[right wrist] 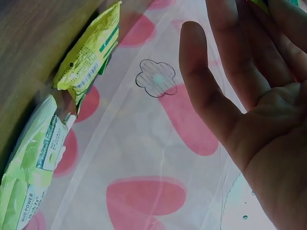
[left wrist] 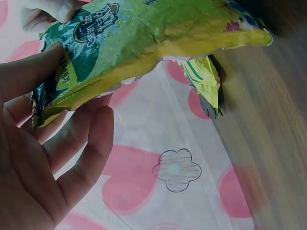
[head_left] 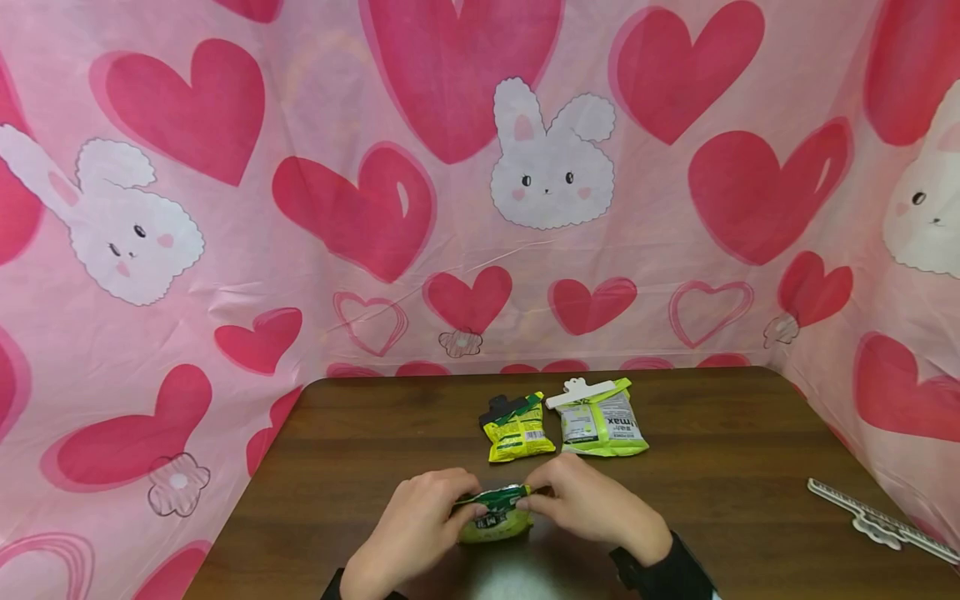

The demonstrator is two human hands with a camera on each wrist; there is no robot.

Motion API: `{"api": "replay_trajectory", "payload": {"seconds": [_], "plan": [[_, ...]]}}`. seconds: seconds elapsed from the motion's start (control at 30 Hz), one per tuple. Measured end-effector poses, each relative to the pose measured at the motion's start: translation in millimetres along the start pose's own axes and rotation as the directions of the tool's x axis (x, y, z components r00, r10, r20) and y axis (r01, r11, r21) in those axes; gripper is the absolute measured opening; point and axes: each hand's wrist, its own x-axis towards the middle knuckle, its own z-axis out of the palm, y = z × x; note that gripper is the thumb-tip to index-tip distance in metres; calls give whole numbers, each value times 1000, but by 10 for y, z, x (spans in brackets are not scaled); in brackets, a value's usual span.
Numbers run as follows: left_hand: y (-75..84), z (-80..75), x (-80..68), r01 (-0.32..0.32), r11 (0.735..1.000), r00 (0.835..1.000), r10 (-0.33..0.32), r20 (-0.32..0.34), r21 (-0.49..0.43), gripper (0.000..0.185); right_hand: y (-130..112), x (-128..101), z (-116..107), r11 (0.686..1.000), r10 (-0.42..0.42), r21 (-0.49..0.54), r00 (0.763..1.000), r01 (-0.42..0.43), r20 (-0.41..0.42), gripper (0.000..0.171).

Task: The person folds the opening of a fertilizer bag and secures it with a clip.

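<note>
A green and yellow snack bag point(head_left: 497, 527) stands upright between both hands near the front of the table. My left hand point(head_left: 420, 518) pinches the left end of its dark green top edge between thumb and fingers. At the opposite end of that edge, my right hand point(head_left: 600, 507) pinches the bag too. The left wrist view shows the bag point(left wrist: 144, 43) with its printed front, the left thumb pressing on the dark green end. In the right wrist view, most of the bag is cut off above the right hand point(right wrist: 268, 110).
Behind the hands lie a yellow snack bag point(head_left: 517, 442) with a black clip point(head_left: 495, 409) and a green-grey bag point(head_left: 603, 429) with a white clip point(head_left: 577, 392). A long white clip point(head_left: 877, 521) rests at the table's right edge. A pink heart-patterned cloth point(head_left: 450, 250) surrounds the table.
</note>
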Motion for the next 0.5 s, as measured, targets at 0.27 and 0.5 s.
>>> {"api": "replay_trajectory", "payload": {"seconds": [0.27, 0.5], "plan": [[10, 67, 12, -5, 1000, 1000, 4, -24, -14, 8, 17, -28, -39, 1000, -22, -6, 1000, 22, -6, 11], [15, 97, 14, 8, 1000, 999, -9, -36, -24, 11, 52, -65, -96, 1000, -12, 10, 1000, 12, -7, 6]]}}
